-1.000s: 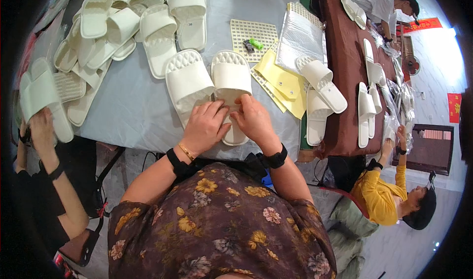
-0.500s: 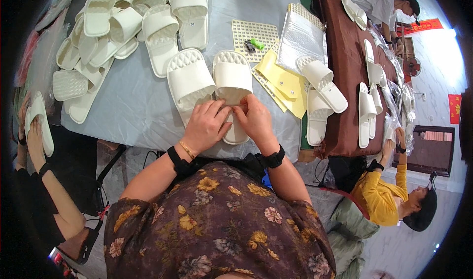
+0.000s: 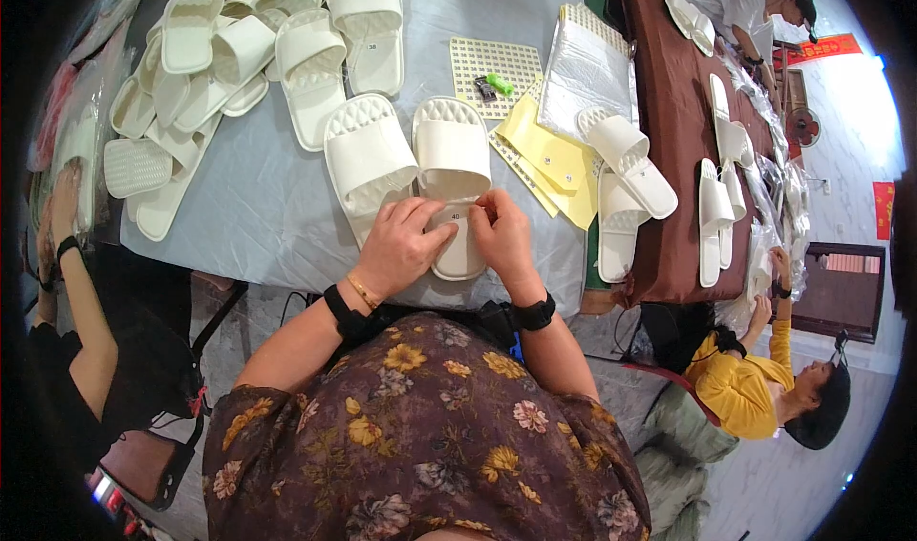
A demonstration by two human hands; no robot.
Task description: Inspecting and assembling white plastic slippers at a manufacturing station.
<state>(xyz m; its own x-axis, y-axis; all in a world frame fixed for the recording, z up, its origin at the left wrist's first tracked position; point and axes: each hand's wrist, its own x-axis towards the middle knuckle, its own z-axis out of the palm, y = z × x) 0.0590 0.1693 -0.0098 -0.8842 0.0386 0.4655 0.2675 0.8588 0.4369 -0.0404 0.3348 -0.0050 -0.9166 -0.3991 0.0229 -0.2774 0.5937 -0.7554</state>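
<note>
A pair of cream slippers lies near the table edge in front of me. On the insole of the right-hand slipper (image 3: 453,170) sits a small printed sticker (image 3: 456,216). My left hand (image 3: 399,245) is closed at that slipper's left side, thumb reaching over the insole and fingers bent by the strap. Opposite it, my right hand (image 3: 503,237) grips the right side, its thumb and forefinger bent together. The left-hand slipper (image 3: 371,149) lies alongside, its heel partly hidden under my left hand. Whatever may be between my fingertips is too small to make out.
A heap of cream slippers (image 3: 196,73) covers the table's far left. Sticker sheets (image 3: 482,59), yellow backing paper (image 3: 544,159) and a green clip (image 3: 500,84) lie to the right. More slippers (image 3: 626,154) sit beyond. Co-workers (image 3: 745,383) handle slippers on both sides.
My hands have drawn slightly apart, uncovering the sticker on the insole. The co-worker's hands at the left have moved away from the near table edge with a slipper.
</note>
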